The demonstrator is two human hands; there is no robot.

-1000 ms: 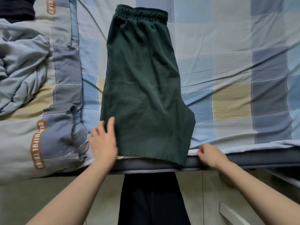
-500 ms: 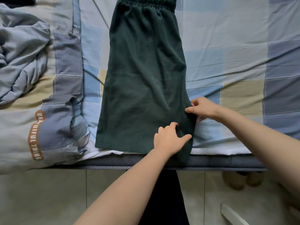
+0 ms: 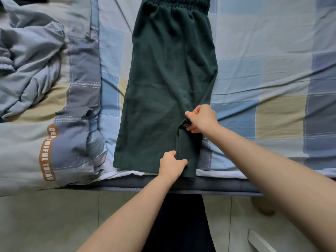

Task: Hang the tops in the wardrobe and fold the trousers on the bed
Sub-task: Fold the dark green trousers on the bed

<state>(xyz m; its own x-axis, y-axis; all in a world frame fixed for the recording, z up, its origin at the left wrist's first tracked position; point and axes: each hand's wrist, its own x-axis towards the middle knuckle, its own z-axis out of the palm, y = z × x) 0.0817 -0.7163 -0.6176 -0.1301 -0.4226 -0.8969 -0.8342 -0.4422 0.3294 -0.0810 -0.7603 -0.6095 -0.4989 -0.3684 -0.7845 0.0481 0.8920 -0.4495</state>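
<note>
Dark green trousers lie flat on the checked bed sheet, folded lengthwise, elastic waistband at the far end and hem at the bed's near edge. My left hand grips the cloth near the hem on the trousers' right side. My right hand pinches the crotch flap higher up on the same edge, and that flap is turned inward over the leg.
A rumpled blue-grey duvet with orange lettering fills the left of the bed. The dark mattress edge runs below the hem. Beneath it is tiled floor, with a white object at the lower right.
Both hands came from the bed's near edge onto the trousers' right side. The protruding crotch flap has been pulled inward, so that edge is now straighter.
</note>
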